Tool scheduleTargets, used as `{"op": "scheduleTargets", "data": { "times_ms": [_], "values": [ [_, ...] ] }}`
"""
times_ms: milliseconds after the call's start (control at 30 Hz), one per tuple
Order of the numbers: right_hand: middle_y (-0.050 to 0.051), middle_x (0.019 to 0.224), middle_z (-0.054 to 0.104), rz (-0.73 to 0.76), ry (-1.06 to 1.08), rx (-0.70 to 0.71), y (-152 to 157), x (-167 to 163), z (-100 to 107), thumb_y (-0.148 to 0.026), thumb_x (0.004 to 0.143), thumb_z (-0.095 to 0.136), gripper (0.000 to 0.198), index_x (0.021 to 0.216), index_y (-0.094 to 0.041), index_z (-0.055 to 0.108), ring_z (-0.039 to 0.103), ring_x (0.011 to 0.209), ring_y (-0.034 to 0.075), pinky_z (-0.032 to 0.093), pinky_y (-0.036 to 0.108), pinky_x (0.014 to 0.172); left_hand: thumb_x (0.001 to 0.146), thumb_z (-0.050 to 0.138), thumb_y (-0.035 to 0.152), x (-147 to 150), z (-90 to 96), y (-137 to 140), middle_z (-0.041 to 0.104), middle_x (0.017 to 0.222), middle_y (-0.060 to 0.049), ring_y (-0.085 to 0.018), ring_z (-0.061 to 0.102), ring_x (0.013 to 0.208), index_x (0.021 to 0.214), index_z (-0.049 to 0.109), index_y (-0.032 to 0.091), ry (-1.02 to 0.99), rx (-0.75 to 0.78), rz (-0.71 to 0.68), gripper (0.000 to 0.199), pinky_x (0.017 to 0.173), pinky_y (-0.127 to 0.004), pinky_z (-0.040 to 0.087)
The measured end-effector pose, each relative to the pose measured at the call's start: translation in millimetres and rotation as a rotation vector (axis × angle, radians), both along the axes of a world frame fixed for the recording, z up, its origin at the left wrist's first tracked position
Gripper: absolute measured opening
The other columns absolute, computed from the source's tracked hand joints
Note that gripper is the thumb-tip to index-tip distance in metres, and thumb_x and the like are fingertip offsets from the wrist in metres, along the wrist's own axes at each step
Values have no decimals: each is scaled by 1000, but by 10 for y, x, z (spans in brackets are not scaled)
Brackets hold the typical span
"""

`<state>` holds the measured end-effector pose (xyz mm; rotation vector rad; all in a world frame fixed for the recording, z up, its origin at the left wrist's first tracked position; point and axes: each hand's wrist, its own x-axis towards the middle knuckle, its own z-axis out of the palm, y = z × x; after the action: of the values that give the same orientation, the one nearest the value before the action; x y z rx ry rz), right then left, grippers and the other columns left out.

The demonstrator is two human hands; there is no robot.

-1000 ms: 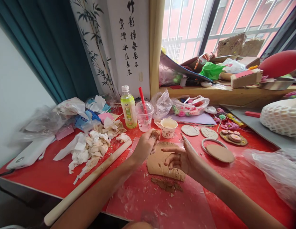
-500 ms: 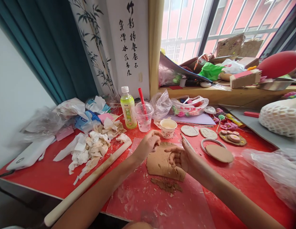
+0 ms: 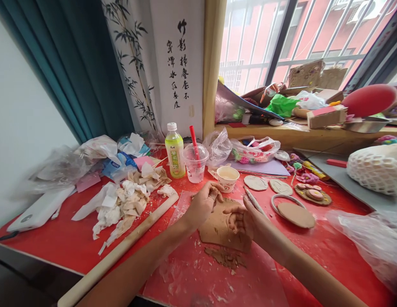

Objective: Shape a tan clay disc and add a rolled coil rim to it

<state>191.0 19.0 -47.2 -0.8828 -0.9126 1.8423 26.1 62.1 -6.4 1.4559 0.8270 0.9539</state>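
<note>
A flat slab of brown clay point(image 3: 222, 228) lies on a clear plastic sheet point(image 3: 185, 273), with crumbled clay scraps point(image 3: 226, 258) along its near edge. Over the slab's far left part is my left hand point(image 3: 206, 204), its fingers curled together; whatever they may hold is hidden. My right hand point(image 3: 248, 221) is at the slab's right side, palm turned inward, fingers apart and nothing seen in them. A thin pale stick-like tool point(image 3: 255, 201) shows just behind that hand; I cannot tell if they touch. A paper cup point(image 3: 228, 181) stands beyond both hands.
To the right lie a clay disc point(image 3: 296, 215), a ring point(image 3: 277, 198) and a decorated clay piece point(image 3: 313, 194). A long rolling pin point(image 3: 128, 243) and crumpled tissues point(image 3: 124, 200) are left. A bottle point(image 3: 175, 155) and a plastic cup with straw point(image 3: 196, 166) stand behind.
The whole view has shifted, so things sit slightly lower in the picture. My left hand's fingers have drawn in a little; my right hand keeps nearly the same pose.
</note>
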Motion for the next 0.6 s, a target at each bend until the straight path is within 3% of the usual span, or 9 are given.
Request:
{"op": "scheduleTargets", "data": {
  "times_ms": [100,167,333,500,600],
  "values": [
    [1,59,58,-25,-14,-38,18,22,12,-65,84,38,57,83,-15,64,53,55,11,40,24,56,75,62,21,26,-1,8,57,98,-3,-6,50,68,112,41,21,-49,23,-13,43,62,-19,42],
    [2,61,58,-42,-28,-55,33,40,30,-65,83,38,56,82,-16,64,53,54,11,39,24,55,73,66,27,30,16,1,58,103,-6,-8,56,67,120,34,22,-74,-15,-57,57,62,-23,46],
    [2,58,58,-19,-64,-78,79,71,71,-67,83,38,57,78,-16,65,52,53,12,40,25,55,83,46,54,6,60,-27,60,73,0,-8,51,39,109,40,16,-14,-64,-122,47,41,-23,41],
    [3,60,60,-38,-67,-69,48,48,103,-67,81,40,57,80,-15,65,53,53,11,40,24,56,86,44,47,-23,12,-6,38,53,8,-3,31,37,84,48,17,55,-41,-6,30,36,-16,22],
    [3,61,60,-41,-60,-66,4,24,131,-67,82,40,57,80,-15,65,52,54,11,39,24,57,86,44,46,-18,-38,28,36,53,8,-4,29,42,78,47,17,68,1,56,30,40,-16,21]
  ]
}}
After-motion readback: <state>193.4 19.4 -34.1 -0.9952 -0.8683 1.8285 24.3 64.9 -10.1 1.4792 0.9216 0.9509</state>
